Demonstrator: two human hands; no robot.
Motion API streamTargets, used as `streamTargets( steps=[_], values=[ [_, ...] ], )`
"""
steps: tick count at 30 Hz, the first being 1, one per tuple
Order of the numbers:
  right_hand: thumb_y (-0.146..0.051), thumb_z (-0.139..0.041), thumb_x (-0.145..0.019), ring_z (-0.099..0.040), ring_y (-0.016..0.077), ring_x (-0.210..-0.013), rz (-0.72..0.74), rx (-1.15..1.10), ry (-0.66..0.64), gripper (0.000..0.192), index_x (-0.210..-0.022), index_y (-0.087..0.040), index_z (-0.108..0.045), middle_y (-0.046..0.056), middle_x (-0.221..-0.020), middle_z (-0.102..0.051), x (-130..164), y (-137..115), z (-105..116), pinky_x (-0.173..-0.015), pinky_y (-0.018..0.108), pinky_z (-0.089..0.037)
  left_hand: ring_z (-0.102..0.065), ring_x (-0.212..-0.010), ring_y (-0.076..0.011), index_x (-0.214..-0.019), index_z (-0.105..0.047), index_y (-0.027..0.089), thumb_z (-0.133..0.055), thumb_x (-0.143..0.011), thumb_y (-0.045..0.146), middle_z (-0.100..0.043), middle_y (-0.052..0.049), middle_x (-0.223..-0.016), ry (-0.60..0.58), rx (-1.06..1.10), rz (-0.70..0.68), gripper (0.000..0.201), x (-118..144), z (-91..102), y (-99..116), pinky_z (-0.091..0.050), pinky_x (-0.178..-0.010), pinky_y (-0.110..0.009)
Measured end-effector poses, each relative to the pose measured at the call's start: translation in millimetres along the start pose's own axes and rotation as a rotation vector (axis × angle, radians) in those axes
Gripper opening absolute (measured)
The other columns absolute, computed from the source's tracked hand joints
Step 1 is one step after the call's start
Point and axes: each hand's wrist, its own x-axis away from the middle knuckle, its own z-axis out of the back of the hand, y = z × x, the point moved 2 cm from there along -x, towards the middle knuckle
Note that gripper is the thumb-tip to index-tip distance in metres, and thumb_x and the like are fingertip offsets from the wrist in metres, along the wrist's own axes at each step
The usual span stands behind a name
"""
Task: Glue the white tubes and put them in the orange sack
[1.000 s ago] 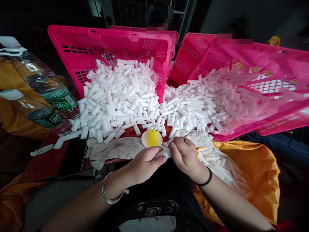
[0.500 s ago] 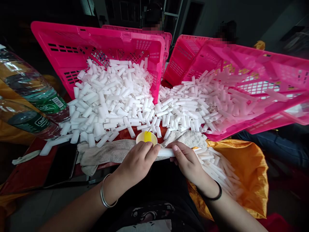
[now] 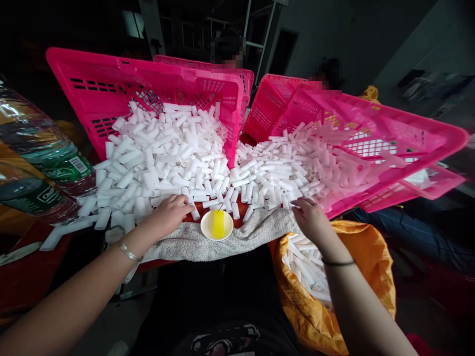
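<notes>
I am reaching my left hand [image 3: 168, 213] to the near edge of the left heap of short white tubes [image 3: 163, 153], fingers curled loosely over the front ones; I cannot tell whether a tube is already pinched. My right hand [image 3: 309, 217] is lying at the foot of the right heap of tubes [image 3: 293, 170], fingers bent down onto its front pieces, and again the grip itself is hidden.

Both heaps are spilling out of tipped pink crates [image 3: 148, 89], which are lying on their sides so the tubes slide toward me within reach. A grey towel [image 3: 237, 237] is covering the worktop edge, with a small white cup [image 3: 216, 225] of something yellow sitting on it between my hands, handy to both. An orange bag [image 3: 356, 277] holding longer white tubes is gaping open under my right arm. Two water bottles [image 3: 40, 148] are lying at the far left, out of the way.
</notes>
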Motion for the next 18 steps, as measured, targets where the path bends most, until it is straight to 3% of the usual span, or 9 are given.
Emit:
streamTargets(
  steps=[4,7,10,12,14,16,18],
  values=[
    [-0.018,-0.038,-0.098,-0.064,0.0235,-0.109,-0.009,0.064,-0.047,0.036,-0.118,-0.011,-0.067,0.015,-0.118,-0.068,-75.8,-61.4,-21.5,-0.093,0.029,-0.047,-0.053,-0.102,-0.0257,-0.104,-0.071,0.021,-0.056,-0.089,0.009,-0.057,-0.009,-0.105,-0.038,-0.02,-0.077,0.025,-17.8,3.3,14.6,-0.047,-0.091,-0.039],
    [-0.025,-0.055,-0.093,-0.066,0.0291,-0.101,-0.061,0.103,-0.116,0.028,-0.105,-0.006,-0.071,0.02,-0.106,-0.07,-121.1,-81.4,-33.6,-0.085,0.033,-0.049,-0.053,-0.102,-0.0263,-0.106,-0.07,0.019,-0.06,-0.088,0.011,-0.058,-0.009,-0.104,-0.109,-0.039,-0.107,0.022,-23.1,5.2,18.3,-0.047,-0.089,-0.039],
    [-0.02,-0.066,-0.083,-0.068,0.0317,-0.095,-0.107,0.121,-0.154,0.023,-0.098,-0.003,-0.07,0.024,-0.099,-0.07,-141.8,-90.1,-36.1,-0.077,0.034,-0.049,-0.054,-0.101,-0.0265,-0.105,-0.069,0.018,-0.062,-0.087,0.013,-0.059,-0.009,-0.101,-0.146,-0.001,-0.088,0.021,-22.0,9.5,17.3,-0.048,-0.088,-0.039],
    [-0.022,-0.062,-0.086,-0.067,0.0307,-0.094,-0.117,0.128,-0.116,0.024,-0.102,-0.004,-0.068,0.023,-0.099,-0.07,-135.5,-93.5,-29.5,-0.076,0.034,-0.048,-0.055,-0.103,-0.0262,-0.103,-0.067,0.018,-0.06,-0.087,0.015,-0.06,-0.009,-0.105,-0.067,0.09,-0.045,0.018,-14.7,16.0,16.0,-0.048,-0.091,-0.04],
    [-0.028,-0.056,-0.09,-0.066,0.0268,-0.086,-0.094,0.037,0.002,0.025,-0.103,-0.008,-0.065,0.017,-0.092,-0.07,-112.5,-95.3,-19.8,-0.072,0.033,-0.047,-0.057,-0.102,-0.0248,-0.102,-0.064,0.019,-0.058,-0.089,0.02,-0.061,-0.008,-0.106,0.059,0.254,0.048,0.015,-0.6,23.3,15.2,-0.049,-0.092,-0.04],
    [-0.033,-0.057,-0.089,-0.062,0.0201,-0.071,-0.012,-0.249,0.117,0.019,-0.095,-0.016,-0.061,0.007,-0.077,-0.066,-78.0,-96.3,-14.6,-0.064,0.03,-0.046,-0.061,-0.095,-0.0225,-0.103,-0.059,0.021,-0.059,-0.089,0.029,-0.063,-0.006,-0.105,0.136,0.488,0.21,0.016,17.6,27.0,15.4,-0.052,-0.084,-0.037],
    [-0.036,-0.059,-0.086,-0.055,0.0147,-0.057,0.107,-0.654,0.052,0.016,-0.087,-0.021,-0.056,0.0,-0.068,-0.06,-41.9,-99.6,-20.9,-0.053,0.027,-0.044,-0.063,-0.088,-0.0202,-0.105,-0.053,0.022,-0.061,-0.088,0.037,-0.063,-0.005,-0.102,0.14,0.745,0.349,0.024,34.8,25.4,18.4,-0.054,-0.074,-0.032]
  ],
)
